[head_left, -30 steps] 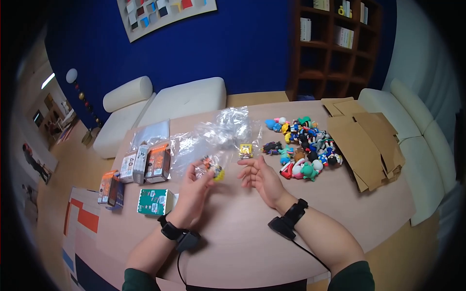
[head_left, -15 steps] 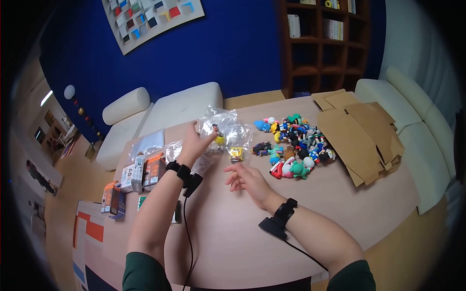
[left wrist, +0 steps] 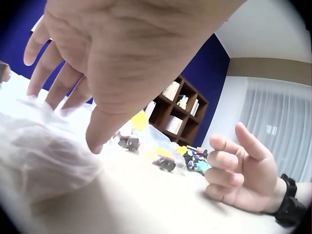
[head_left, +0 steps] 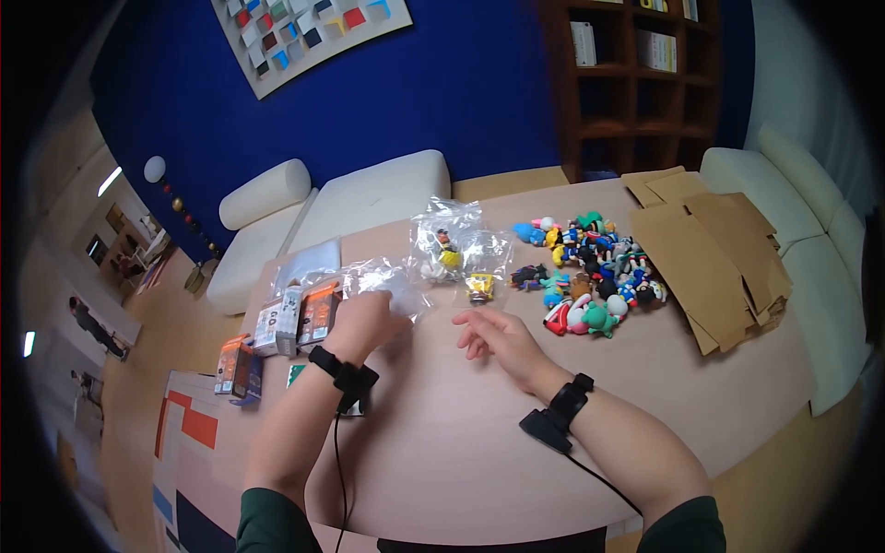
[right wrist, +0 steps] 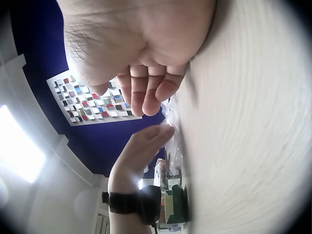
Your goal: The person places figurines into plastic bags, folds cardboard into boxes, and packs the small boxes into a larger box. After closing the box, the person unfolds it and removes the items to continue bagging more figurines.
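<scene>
My left hand (head_left: 365, 324) reaches down at a crumpled clear plastic bag (left wrist: 46, 156), its fingers extended and overlapping the plastic in the left wrist view. Just beyond it, a small figure with a yellow part (head_left: 448, 256) lies on or in another clear bag (head_left: 446, 217). To its right is a yellow boxy figure (head_left: 479, 288) on clear plastic. My right hand (head_left: 505, 347) rests on its edge on the table, fingers loosely bent and nothing in them, near the yellow boxy figure.
A pile of small toy figures (head_left: 599, 267) lies right of centre, beside flattened cardboard (head_left: 710, 267). Several small boxes (head_left: 277, 323) stand at the left, and a green box (right wrist: 175, 204) is partly hidden by my left arm. Flat clear bags (head_left: 312, 262) lie behind the boxes.
My left hand carried the small figure with the yellow part forward, let it go by the yellow boxy figure, then drew back to the crumpled bag. The right hand stayed nearly still.
</scene>
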Demonstrator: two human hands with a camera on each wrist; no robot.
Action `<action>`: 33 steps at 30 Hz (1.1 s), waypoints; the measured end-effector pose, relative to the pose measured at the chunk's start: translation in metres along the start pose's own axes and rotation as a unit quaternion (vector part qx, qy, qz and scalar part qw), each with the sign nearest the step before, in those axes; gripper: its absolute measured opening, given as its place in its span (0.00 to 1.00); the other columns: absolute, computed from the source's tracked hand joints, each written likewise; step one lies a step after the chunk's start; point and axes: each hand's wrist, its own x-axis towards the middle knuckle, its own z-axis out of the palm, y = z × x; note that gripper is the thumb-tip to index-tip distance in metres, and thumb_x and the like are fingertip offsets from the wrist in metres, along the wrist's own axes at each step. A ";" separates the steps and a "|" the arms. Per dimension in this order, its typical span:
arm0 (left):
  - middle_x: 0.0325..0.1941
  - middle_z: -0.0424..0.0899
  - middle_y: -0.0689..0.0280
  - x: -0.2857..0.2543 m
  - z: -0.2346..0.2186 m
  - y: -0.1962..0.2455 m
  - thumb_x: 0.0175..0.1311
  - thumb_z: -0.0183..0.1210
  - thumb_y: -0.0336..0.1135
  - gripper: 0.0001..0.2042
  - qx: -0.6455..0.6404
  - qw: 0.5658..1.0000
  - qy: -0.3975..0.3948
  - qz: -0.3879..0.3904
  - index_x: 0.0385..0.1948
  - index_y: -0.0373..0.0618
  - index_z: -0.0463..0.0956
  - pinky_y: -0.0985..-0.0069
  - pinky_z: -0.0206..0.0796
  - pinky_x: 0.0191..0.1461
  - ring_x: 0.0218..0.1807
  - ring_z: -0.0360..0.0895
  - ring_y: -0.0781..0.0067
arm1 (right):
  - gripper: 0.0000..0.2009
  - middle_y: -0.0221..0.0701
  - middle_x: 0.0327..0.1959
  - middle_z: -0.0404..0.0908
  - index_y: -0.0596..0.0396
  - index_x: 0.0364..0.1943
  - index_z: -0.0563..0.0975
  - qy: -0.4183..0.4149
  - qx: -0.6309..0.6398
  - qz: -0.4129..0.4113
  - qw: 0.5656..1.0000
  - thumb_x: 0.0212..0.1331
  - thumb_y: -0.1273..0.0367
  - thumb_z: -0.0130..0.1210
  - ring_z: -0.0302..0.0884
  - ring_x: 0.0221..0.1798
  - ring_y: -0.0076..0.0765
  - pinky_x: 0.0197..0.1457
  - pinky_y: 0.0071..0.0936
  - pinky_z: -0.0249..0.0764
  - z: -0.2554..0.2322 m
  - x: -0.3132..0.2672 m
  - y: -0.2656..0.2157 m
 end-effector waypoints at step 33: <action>0.28 0.75 0.73 -0.053 0.043 0.034 0.79 0.52 0.42 0.11 -0.780 0.609 0.099 -0.109 0.43 0.45 0.75 0.82 0.67 0.30 0.27 0.72 0.85 | 0.15 0.26 0.40 0.83 0.57 0.52 0.79 -0.070 -0.058 0.007 0.996 0.75 0.61 0.52 0.78 0.39 0.19 0.45 0.17 0.73 0.005 -0.005 -0.004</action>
